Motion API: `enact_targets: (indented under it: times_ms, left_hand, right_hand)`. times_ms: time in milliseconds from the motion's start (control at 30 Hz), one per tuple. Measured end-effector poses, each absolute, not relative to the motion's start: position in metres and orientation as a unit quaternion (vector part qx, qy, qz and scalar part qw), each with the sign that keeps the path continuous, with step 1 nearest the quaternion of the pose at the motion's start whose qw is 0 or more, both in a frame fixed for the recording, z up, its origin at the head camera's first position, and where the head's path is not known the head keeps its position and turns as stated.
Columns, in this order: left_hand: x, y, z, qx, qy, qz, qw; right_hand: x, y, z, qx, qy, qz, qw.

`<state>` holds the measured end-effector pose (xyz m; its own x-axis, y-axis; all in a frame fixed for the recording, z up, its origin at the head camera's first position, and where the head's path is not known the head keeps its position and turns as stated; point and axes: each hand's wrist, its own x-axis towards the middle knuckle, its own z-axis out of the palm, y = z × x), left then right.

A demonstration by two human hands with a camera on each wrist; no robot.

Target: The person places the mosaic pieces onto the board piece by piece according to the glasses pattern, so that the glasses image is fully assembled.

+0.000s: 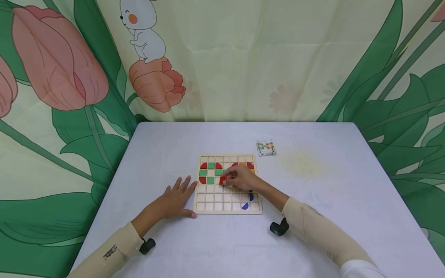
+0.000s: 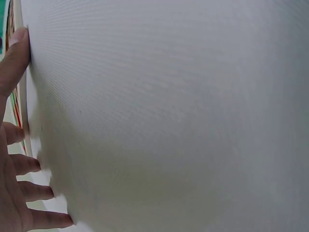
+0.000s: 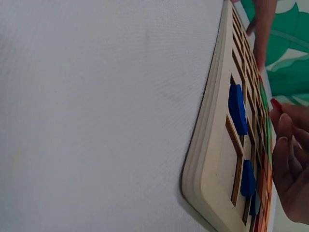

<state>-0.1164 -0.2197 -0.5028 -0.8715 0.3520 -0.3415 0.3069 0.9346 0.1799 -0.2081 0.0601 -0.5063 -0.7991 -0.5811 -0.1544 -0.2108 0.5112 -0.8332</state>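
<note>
A wooden grid board [image 1: 208,198] lies on the table, with red, green, orange and blue pieces in some of its cells. My left hand [image 1: 174,202] rests spread beside the board's left edge, thumb and a fingertip touching the frame. Over the board's middle, my right hand [image 1: 241,177] pinches a small red piece [image 1: 222,180] between thumb and fingers. The red piece [image 3: 275,103] also shows at the fingertips in the right wrist view. Blue pieces [image 3: 236,108] sit near the board's near right corner. My right hand hides several cells.
A small card [image 1: 266,148] printed with a coloured grid pattern lies behind the board's far right corner. The white-covered table [image 1: 313,231] reaches to a curtain [image 1: 236,58] printed with flowers and a rabbit.
</note>
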Motion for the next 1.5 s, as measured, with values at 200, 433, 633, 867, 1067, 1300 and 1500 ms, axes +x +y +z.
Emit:
enact_targets:
  times_ms: [200, 433, 633, 867, 1067, 1300, 1500]
  left_hand:
    - [-0.118, -0.219, -0.505, 0.169, 0.966, 0.059, 0.185]
    - [-0.118, -0.220, -0.506, 0.172, 0.966, 0.059, 0.185]
    - [-0.118, -0.220, -0.508, 0.175, 0.966, 0.059, 0.180]
    - [-0.118, -0.220, -0.509, 0.177, 0.967, 0.057, 0.176]
    - [-0.118, -0.221, -0.508, 0.176, 0.966, 0.058, 0.180]
    - [-0.118, -0.220, -0.506, 0.176, 0.966, 0.057, 0.183]
    - [-0.118, -0.219, -0.506, 0.174, 0.966, 0.055, 0.185]
  right_hand:
    - [-0.208, 0.053, -0.507, -0.244, 0.850, -0.421, 0.204]
    - [-0.209, 0.045, -0.511, -0.234, 0.856, -0.419, 0.195]
    - [-0.207, 0.040, -0.510, -0.226, 0.860, -0.416, 0.188]
    - [-0.206, 0.035, -0.510, -0.225, 0.882, -0.381, 0.161]
    - [-0.206, 0.034, -0.511, -0.230, 0.900, -0.343, 0.138]
    - [-0.205, 0.031, -0.508, -0.247, 0.909, -0.313, 0.122]
    - [-0.205, 0.029, -0.506, -0.247, 0.912, -0.304, 0.118]
